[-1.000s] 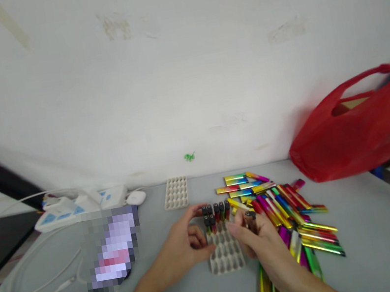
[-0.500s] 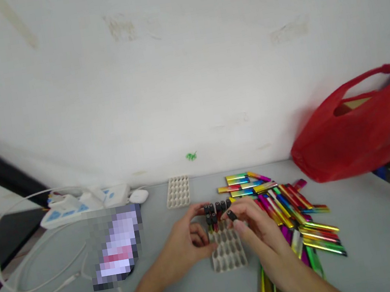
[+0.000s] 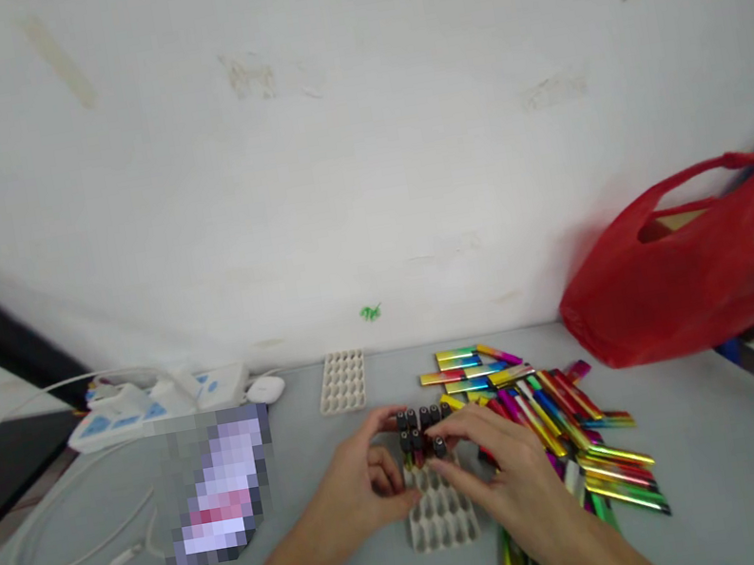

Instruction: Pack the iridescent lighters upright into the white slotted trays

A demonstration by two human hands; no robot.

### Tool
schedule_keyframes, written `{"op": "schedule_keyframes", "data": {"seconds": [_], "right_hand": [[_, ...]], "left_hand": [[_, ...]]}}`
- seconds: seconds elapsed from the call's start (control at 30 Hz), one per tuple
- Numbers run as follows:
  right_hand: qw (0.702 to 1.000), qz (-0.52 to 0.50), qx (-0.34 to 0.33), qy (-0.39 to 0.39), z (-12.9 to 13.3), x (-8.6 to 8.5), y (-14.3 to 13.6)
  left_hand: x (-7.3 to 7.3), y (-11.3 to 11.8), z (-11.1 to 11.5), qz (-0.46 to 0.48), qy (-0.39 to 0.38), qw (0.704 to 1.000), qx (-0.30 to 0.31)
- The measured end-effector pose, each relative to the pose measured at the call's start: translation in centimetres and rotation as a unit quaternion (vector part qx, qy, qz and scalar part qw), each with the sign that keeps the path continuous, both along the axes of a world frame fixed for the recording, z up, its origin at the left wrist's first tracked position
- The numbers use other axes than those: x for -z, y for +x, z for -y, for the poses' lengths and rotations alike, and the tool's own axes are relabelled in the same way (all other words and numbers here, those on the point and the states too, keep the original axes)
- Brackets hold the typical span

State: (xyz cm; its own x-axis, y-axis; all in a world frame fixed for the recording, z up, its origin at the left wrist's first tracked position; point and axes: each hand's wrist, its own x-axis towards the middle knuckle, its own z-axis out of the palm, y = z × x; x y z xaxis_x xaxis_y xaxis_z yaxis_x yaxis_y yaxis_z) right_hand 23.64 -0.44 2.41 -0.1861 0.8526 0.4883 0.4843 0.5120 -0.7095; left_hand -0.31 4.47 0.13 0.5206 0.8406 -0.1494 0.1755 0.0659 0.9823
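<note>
A pale cell tray (image 3: pixel 444 530) lies in front of me. Several slim sticks with black ends (image 3: pixel 414 426) stand in its far cells, their lower parts metallic-coloured. My left hand (image 3: pixel 354 489) grips the tray's left side, its index finger by the far black ends and its thumb on the near cells. Between thumb and fingers of my right hand (image 3: pixel 514 472) is one more black-ended stick (image 3: pixel 440 446), held over the tray beside the standing ones. My fingers hide its lower part, so I cannot tell how deep it sits.
Right of the tray lies a loose pile of shiny multicoloured sticks (image 3: pixel 549 408). A second pale tray (image 3: pixel 343 382) is near the wall. On the left are a blurred-out phone (image 3: pixel 224 491), a power strip (image 3: pixel 152 407) and white cables. A red bag (image 3: pixel 671 272) stands at right.
My right hand has moved slightly left with its stick, bringing the black end closer to the standing row. My left hand keeps its place on the tray. The view has shifted slightly.
</note>
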Motion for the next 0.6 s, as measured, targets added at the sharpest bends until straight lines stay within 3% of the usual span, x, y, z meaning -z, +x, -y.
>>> {"op": "schedule_keyframes", "data": {"seconds": [0.6], "right_hand": [[0.996,0.060,0.037,0.048,0.4,1.2,-0.5]], "left_hand": [[-0.1,0.0,0.1,-0.004,0.000,1.000,0.002]]}}
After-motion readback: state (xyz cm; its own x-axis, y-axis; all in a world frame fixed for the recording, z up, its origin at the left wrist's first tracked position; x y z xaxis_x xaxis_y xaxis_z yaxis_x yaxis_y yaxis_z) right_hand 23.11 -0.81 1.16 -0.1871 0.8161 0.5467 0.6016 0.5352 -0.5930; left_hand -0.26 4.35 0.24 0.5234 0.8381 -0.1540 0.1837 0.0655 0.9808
